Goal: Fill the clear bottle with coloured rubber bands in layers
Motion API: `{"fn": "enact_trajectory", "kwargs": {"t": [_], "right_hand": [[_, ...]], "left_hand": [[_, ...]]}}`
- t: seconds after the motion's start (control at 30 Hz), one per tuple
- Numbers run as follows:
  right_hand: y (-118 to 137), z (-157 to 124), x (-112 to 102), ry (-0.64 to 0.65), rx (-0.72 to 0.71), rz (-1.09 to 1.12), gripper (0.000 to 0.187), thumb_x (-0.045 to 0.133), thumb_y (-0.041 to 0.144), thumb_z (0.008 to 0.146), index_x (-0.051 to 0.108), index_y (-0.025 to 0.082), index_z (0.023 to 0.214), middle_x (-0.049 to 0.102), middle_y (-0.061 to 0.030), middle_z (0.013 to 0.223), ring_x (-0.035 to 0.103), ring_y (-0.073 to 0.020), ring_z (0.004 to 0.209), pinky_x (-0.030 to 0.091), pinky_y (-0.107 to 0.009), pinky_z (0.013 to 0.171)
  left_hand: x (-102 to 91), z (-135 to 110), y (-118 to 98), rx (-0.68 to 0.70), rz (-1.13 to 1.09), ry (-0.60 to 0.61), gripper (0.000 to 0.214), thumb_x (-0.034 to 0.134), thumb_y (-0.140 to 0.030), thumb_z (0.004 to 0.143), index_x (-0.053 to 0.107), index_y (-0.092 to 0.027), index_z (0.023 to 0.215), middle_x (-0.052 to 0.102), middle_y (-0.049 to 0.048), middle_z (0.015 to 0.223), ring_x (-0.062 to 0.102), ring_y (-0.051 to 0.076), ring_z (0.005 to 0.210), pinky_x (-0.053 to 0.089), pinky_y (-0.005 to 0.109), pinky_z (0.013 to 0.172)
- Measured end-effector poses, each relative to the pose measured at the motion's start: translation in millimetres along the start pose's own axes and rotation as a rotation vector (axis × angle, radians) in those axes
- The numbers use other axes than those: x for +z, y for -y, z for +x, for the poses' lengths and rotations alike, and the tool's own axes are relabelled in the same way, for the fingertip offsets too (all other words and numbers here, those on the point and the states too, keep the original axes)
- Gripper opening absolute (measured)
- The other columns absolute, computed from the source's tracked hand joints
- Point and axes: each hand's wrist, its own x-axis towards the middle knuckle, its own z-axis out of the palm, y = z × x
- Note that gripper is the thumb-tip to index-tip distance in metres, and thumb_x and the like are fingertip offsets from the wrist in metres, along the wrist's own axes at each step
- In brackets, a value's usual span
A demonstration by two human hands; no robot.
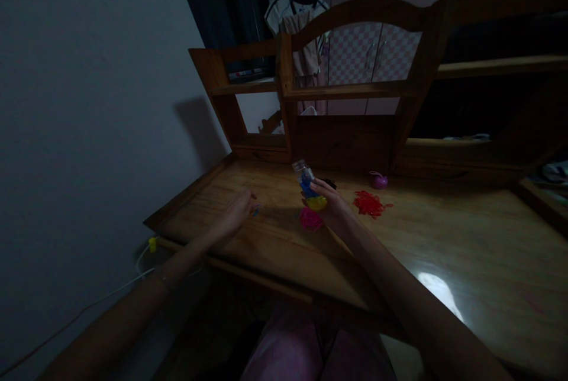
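Note:
My right hand [329, 200] is wrapped round a small clear plastic container [306, 177], held tilted above the desk. Blue pieces fill its middle and yellow ones its lower end. My left hand [239, 206] is low over the desk at the left, its fingers curled together beside a few small blue pieces [256, 211]; what they pinch, if anything, is hidden. Just below the container lies a pile of pink pieces [310, 219]. A pile of thin red pieces [370, 204] sits to the right of my right hand.
A purple round object with a loop [379, 180] stands behind the red pile. Something black [330, 183] lies behind my right hand. The wooden desk [461, 221] has a shelf unit [350, 92] along its back and a wall [102, 103] on the left.

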Motion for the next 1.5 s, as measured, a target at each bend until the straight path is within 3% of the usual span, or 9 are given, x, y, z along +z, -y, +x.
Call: {"fn": "enact_trajectory", "kwargs": {"t": [0.23, 0.43, 0.6, 0.77, 1.0, 1.13, 1.27, 1.37, 1.5], "right_hand": [[2.1, -2.2, 3.0, -0.002, 0.011, 0.057, 0.033, 0.080, 0.029, 0.067, 0.071, 0.025, 0.098, 0.069, -0.0017, 0.102, 0.062, -0.0146, 0.084, 0.051, -0.029, 0.078], [2.6, -2.2, 3.9, -0.007, 0.011, 0.084, 0.032, 0.080, 0.027, 0.067, 0.071, 0.024, 0.097, 0.068, -0.0009, 0.099, 0.061, -0.0142, 0.083, 0.050, -0.028, 0.075], [3.1, -2.4, 3.7, 0.032, -0.001, 0.074, 0.031, 0.078, 0.027, 0.070, 0.071, 0.024, 0.099, 0.067, -0.0013, 0.099, 0.060, -0.0138, 0.084, 0.049, -0.027, 0.075], [2.8, -2.4, 3.8, 0.031, 0.006, 0.070, 0.030, 0.078, 0.027, 0.070, 0.071, 0.025, 0.099, 0.067, -0.0008, 0.101, 0.060, -0.0137, 0.083, 0.049, -0.027, 0.076], [1.3, -2.7, 2.7, 0.051, -0.014, 0.061, 0.032, 0.077, 0.029, 0.070, 0.070, 0.026, 0.101, 0.068, -0.0006, 0.102, 0.061, -0.0133, 0.082, 0.048, -0.029, 0.077], [0.8, -2.0, 3.3, 0.046, -0.010, 0.052, 0.030, 0.078, 0.029, 0.069, 0.071, 0.025, 0.098, 0.068, -0.0012, 0.101, 0.060, -0.0141, 0.082, 0.048, -0.029, 0.077], [0.0, -1.2, 2.9, 0.035, -0.010, 0.050, 0.032, 0.078, 0.030, 0.069, 0.070, 0.025, 0.099, 0.068, -0.0009, 0.100, 0.060, -0.0142, 0.082, 0.049, -0.029, 0.077], [0.0, -1.1, 2.2, 0.032, -0.019, 0.053, 0.033, 0.079, 0.030, 0.068, 0.069, 0.024, 0.100, 0.069, -0.0008, 0.097, 0.061, -0.0142, 0.081, 0.049, -0.029, 0.076], [1.2, -1.6, 2.2, 0.038, -0.015, 0.063, 0.035, 0.078, 0.029, 0.069, 0.069, 0.024, 0.102, 0.069, -0.0012, 0.100, 0.062, -0.0143, 0.082, 0.048, -0.028, 0.075]], "left_hand": [[6.7, 3.5, 10.1, -0.272, -0.006, 0.132, 0.027, 0.059, -0.042, 0.077, 0.060, -0.016, 0.085, 0.064, 0.0039, 0.079, 0.059, 0.019, 0.076, 0.043, 0.027, 0.066], [-0.6, 9.1, 5.3, -0.218, 0.053, 0.244, 0.016, 0.057, -0.029, 0.072, 0.062, -0.016, 0.079, 0.065, 0.0033, 0.075, 0.058, 0.016, 0.070, 0.039, 0.025, 0.060], [-1.7, 6.8, -6.1, -0.150, 0.130, 0.222, 0.013, 0.058, -0.027, 0.070, 0.063, -0.016, 0.075, 0.063, 0.0036, 0.074, 0.057, 0.017, 0.069, 0.037, 0.026, 0.060], [2.3, 3.2, -4.4, -0.116, 0.139, 0.143, 0.012, 0.060, -0.028, 0.069, 0.062, -0.017, 0.075, 0.062, 0.0035, 0.076, 0.056, 0.017, 0.072, 0.038, 0.026, 0.062], [-7.5, 14.6, -0.4, -0.207, 0.011, 0.125, 0.014, 0.063, -0.026, 0.067, 0.062, -0.015, 0.076, 0.063, 0.0023, 0.071, 0.058, 0.015, 0.066, 0.041, 0.024, 0.059], [-9.5, 17.5, -22.2, -0.151, -0.179, 0.157, 0.017, 0.062, -0.028, 0.070, 0.062, -0.014, 0.080, 0.065, 0.0037, 0.074, 0.060, 0.015, 0.068, 0.045, 0.025, 0.062], [3.9, 17.6, -58.2, -0.059, -0.372, 0.245, 0.026, 0.063, -0.029, 0.073, 0.064, -0.014, 0.095, 0.069, 0.0051, 0.082, 0.064, 0.017, 0.074, 0.048, 0.026, 0.066], [16.9, 21.8, -78.2, -0.013, -0.355, 0.272, 0.029, 0.064, -0.030, 0.074, 0.066, -0.014, 0.098, 0.070, 0.0071, 0.086, 0.064, 0.018, 0.078, 0.048, 0.027, 0.068], [23.5, 34.8, -90.0, 0.059, -0.292, 0.421, 0.027, 0.064, -0.027, 0.074, 0.068, -0.014, 0.097, 0.070, 0.0057, 0.081, 0.063, 0.017, 0.072, 0.045, 0.024, 0.062]]}}
